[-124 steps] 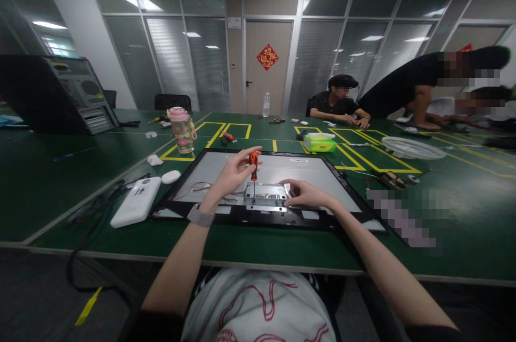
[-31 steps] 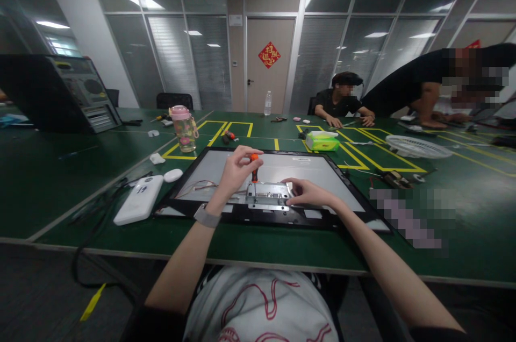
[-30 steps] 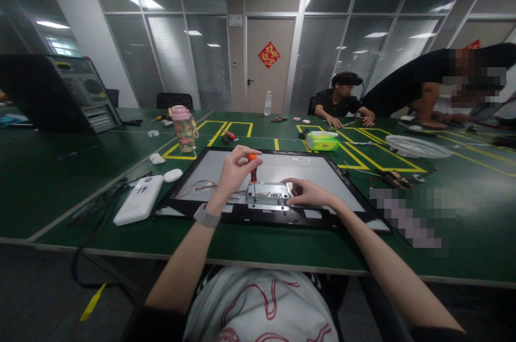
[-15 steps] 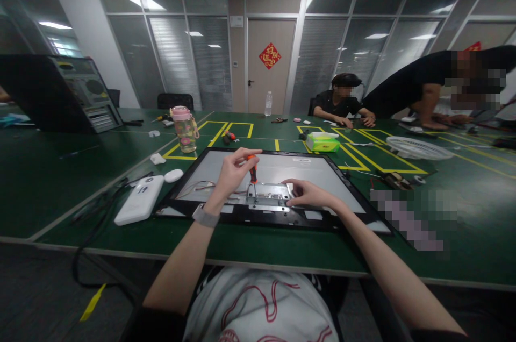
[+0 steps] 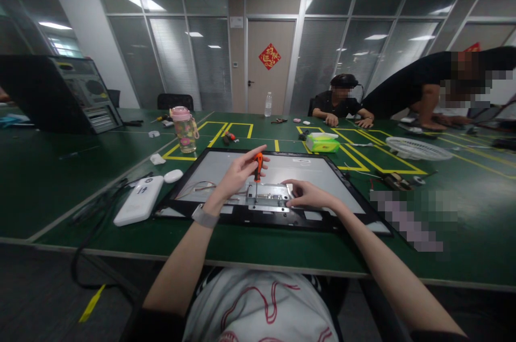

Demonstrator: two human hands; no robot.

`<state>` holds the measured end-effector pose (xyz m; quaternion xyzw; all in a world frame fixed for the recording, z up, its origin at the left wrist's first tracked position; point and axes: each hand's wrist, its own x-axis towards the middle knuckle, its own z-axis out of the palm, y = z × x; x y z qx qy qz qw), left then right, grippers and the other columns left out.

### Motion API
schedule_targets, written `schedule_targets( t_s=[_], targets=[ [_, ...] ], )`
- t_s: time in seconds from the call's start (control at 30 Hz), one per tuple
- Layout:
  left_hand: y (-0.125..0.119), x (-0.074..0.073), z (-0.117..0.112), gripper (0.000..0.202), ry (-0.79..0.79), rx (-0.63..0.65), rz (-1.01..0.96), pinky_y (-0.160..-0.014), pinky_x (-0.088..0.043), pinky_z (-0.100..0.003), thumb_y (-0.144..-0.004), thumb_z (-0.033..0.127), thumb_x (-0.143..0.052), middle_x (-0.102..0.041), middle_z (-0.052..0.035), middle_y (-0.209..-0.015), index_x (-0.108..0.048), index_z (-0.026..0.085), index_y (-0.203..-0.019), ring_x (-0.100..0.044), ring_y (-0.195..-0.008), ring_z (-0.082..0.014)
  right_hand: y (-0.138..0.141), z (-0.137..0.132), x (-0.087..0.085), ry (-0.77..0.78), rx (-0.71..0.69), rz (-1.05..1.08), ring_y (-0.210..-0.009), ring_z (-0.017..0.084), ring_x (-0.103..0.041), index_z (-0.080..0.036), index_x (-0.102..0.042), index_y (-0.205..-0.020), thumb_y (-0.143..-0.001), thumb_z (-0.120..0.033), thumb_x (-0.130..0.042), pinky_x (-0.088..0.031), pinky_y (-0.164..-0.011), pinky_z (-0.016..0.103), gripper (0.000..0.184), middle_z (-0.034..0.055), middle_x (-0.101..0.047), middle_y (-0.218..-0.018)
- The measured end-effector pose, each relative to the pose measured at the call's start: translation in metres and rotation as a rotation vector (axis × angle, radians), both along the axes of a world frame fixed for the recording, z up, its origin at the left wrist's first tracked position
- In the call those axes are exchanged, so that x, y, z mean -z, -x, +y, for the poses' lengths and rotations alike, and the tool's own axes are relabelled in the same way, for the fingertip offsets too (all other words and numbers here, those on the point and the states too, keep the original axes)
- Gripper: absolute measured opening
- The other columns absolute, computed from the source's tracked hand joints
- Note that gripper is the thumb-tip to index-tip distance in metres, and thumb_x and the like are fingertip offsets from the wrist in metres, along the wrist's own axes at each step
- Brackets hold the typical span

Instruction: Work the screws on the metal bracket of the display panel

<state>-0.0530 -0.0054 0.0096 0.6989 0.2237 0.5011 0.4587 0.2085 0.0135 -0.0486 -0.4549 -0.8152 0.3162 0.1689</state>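
- Across the foreground and far back stretches a green table (image 5: 258, 249), marked with yellow tape.
- At its far right side are 2 people in black tops: a seated person (image 5: 324, 101) and a bending person (image 5: 403, 86).
- On the left stands a black computer case (image 5: 36, 94).
- Near the table's front edge lies a grey panel (image 5: 318, 175) with a black frame.
- Left of it sits a white block (image 5: 139, 202).
- Behind the panel, to the left, stands a clear cup (image 5: 184, 133) with a pink lid.
- Over the panel, the left hand (image 5: 237, 174) holds a screwdriver (image 5: 258, 166) between thumb and fingers, index finger stretched out.
- The right hand (image 5: 308, 193) clasps the right end of a metal bracket (image 5: 266, 191), which lies on the panel's near part.
- Orange and black, the screwdriver stands almost upright, its shaft down at the bracket's left end; whether the tip touches, I cannot tell.
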Motion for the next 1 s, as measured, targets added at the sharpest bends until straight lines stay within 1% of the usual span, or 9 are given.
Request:
schedule_targets(
  t_s=[0.07, 0.23, 0.33, 0.4, 0.47, 0.67, 0.77, 0.87, 1.0],
  targets=[
    [-0.0015, 0.0007, -0.0002, 0.044, -0.046, -0.068, 0.017, -0.078, -0.055, -0.032, -0.084, 0.03, -0.059, -0.063, -0.009, -0.106, -0.057, 0.022, -0.127, -0.062, -0.088, -0.0165, 0.0001, -0.0003, -0.0001, 0.008, -0.004, 0.01, -0.061, 0.012, -0.044, -0.016, -0.049, -0.13, -0.067, -0.049, -0.073, -0.032, -0.055, 0.024, 0.075, -0.0063, -0.043, -0.064],
    [-0.0036, 0.0028, 0.0027, 0.036, -0.243, -0.406, 0.094, -0.08, -0.052, -0.028, -0.07, 0.03, -0.075, -0.058, -0.0042, -0.099, -0.069, 0.023, -0.104, -0.058, -0.087, -0.014, 0.0, -0.0009, -0.0008, 0.019, -0.025, 0.03, -0.06, 0.012, -0.043, -0.015, -0.048, -0.131, -0.068, -0.048, -0.073, -0.032, -0.055, 0.024, 0.075, -0.0067, -0.042, -0.064],
    [-0.0036, 0.0027, 0.0037, 0.033, -0.219, -0.337, 0.058, -0.083, -0.051, -0.03, -0.084, 0.033, -0.058, -0.06, -0.007, -0.104, -0.065, 0.022, -0.114, -0.059, -0.094, -0.0165, -0.0003, -0.0007, -0.001, 0.018, -0.022, 0.023, -0.06, 0.012, -0.043, -0.016, -0.048, -0.13, -0.068, -0.049, -0.073, -0.031, -0.055, 0.024, 0.075, -0.0069, -0.042, -0.063],
    [-0.0037, 0.0025, 0.0033, 0.036, -0.157, -0.255, 0.017, -0.08, -0.052, -0.03, -0.09, 0.032, -0.046, -0.063, -0.0077, -0.099, -0.062, 0.019, -0.12, -0.061, -0.089, -0.0163, -0.0003, -0.0009, -0.0013, 0.013, -0.019, 0.023, -0.061, 0.012, -0.044, -0.016, -0.048, -0.13, -0.067, -0.049, -0.073, -0.031, -0.055, 0.025, 0.075, -0.0064, -0.043, -0.064],
    [-0.0042, 0.0024, 0.0021, 0.036, -0.155, -0.264, 0.015, -0.076, -0.052, -0.028, -0.089, 0.032, -0.05, -0.063, -0.0063, -0.091, -0.062, 0.018, -0.119, -0.06, -0.081, -0.0148, 0.0, -0.0014, -0.0018, 0.01, -0.015, 0.024, -0.061, 0.012, -0.044, -0.015, -0.049, -0.13, -0.067, -0.048, -0.073, -0.031, -0.055, 0.024, 0.075, -0.0061, -0.044, -0.064],
    [-0.0029, 0.0024, 0.0025, 0.026, -0.312, -0.491, 0.064, -0.071, -0.049, -0.023, -0.075, 0.032, -0.069, -0.053, -0.0033, -0.091, -0.072, 0.021, -0.098, -0.054, -0.08, -0.0122, 0.0021, -0.0042, -0.0047, 0.015, -0.013, 0.019, -0.059, 0.012, -0.042, -0.013, -0.048, -0.13, -0.068, -0.047, -0.073, -0.029, -0.053, 0.024, 0.075, -0.0071, -0.041, -0.061],
    [-0.0008, 0.0023, 0.0053, 0.029, -0.248, -0.405, 0.015, -0.077, -0.049, -0.026, -0.085, 0.031, -0.053, -0.058, -0.0066, -0.1, -0.07, 0.019, -0.105, -0.057, -0.091, -0.0159, 0.0025, -0.0052, -0.0061, 0.006, -0.003, 0.011, -0.06, 0.012, -0.042, -0.013, -0.049, -0.13, -0.068, -0.047, -0.073, -0.03, -0.054, 0.024, 0.074, -0.0066, -0.041, -0.063],
    [-0.0003, 0.0018, 0.0056, 0.036, -0.137, -0.262, -0.036, -0.077, -0.05, -0.029, -0.089, 0.029, -0.043, -0.064, -0.0073, -0.093, -0.065, 0.015, -0.114, -0.061, -0.084, -0.0161, 0.0021, -0.005, -0.0061, 0.004, -0.005, 0.017, -0.061, 0.012, -0.043, -0.014, -0.049, -0.129, -0.067, -0.048, -0.073, -0.031, -0.055, 0.024, 0.074, -0.0061, -0.042, -0.064],
    [-0.0018, 0.0015, 0.0027, 0.028, -0.235, -0.369, 0.034, -0.073, -0.049, -0.024, -0.084, 0.029, -0.057, -0.061, -0.0042, -0.089, -0.068, 0.019, -0.107, -0.058, -0.08, -0.0132, 0.0017, -0.0038, -0.0048, 0.014, -0.015, 0.021, -0.061, 0.012, -0.043, -0.014, -0.049, -0.13, -0.068, -0.048, -0.073, -0.031, -0.055, 0.024, 0.074, -0.0064, -0.042, -0.064]
  ],
)
